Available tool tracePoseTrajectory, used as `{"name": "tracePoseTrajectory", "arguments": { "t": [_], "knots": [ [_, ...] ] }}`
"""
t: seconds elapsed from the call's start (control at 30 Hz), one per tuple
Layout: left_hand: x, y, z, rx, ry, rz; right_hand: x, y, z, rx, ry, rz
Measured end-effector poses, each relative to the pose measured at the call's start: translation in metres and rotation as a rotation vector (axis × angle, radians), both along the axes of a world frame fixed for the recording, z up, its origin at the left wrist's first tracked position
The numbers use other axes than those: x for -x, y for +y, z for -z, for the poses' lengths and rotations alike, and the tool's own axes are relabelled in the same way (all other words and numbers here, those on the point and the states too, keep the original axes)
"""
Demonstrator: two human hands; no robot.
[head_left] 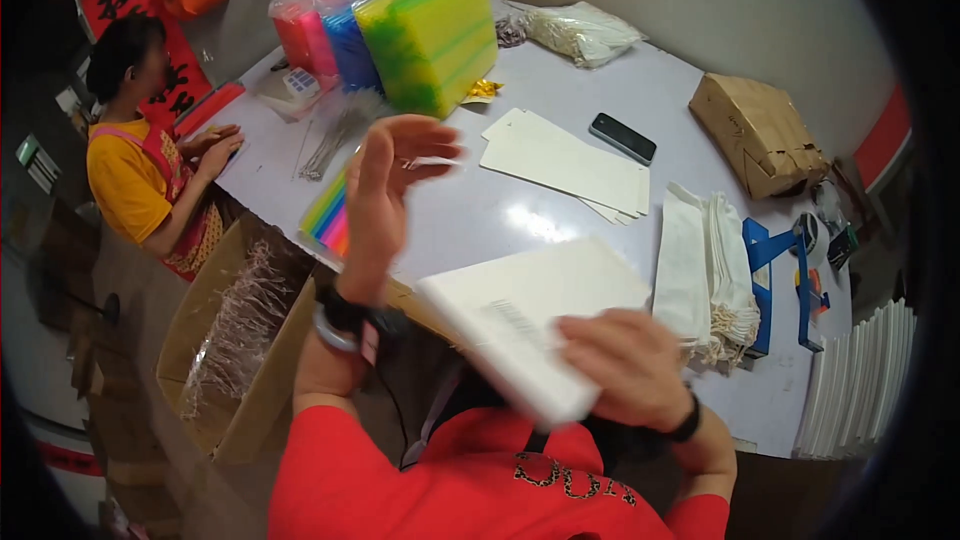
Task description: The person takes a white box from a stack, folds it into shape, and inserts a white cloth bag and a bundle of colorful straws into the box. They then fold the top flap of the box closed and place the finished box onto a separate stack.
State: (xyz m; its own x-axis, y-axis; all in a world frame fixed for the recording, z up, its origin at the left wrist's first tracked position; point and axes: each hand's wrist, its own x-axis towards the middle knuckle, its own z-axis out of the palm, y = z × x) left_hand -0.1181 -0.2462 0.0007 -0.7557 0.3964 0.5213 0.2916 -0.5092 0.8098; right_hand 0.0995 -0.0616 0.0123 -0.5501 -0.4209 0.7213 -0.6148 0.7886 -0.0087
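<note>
My right hand (630, 365) grips a flat white box (535, 290) by its near right part, with the fingers over its edge. The box is tilted above the front edge of the table, and a barcode shows on its near side. Up and to the left of the box, my left hand (390, 175) is raised, its fingers stretched and slightly blurred, holding nothing. Beyond the box lie several white cards (560, 165) and a dark phone (622, 138). White cloth drawstring pouches (685, 250) are piled to the right of the box.
A blue tape dispenser (760, 285) stands right of the pouches, near a brown paper package (755, 130). White boxes (860, 380) line the right side. Coloured packs (430, 40) stand at the back. An open carton (240, 405) is at left, near a seated co-worker (130, 175).
</note>
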Motion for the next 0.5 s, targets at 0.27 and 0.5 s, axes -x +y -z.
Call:
{"name": "tracePoseTrajectory", "arguments": {
  "t": [0.27, 0.5],
  "knots": [
    [0.15, -0.129, 0.138, 1.511, 0.315, -0.963, 0.059, -0.065, 0.15, -0.389, -0.368, 0.163],
    [0.175, -0.157, 0.135, 1.507, 0.263, -0.75, 0.057, -0.039, 0.142, -0.039, -0.539, 0.116]
  ]
}}
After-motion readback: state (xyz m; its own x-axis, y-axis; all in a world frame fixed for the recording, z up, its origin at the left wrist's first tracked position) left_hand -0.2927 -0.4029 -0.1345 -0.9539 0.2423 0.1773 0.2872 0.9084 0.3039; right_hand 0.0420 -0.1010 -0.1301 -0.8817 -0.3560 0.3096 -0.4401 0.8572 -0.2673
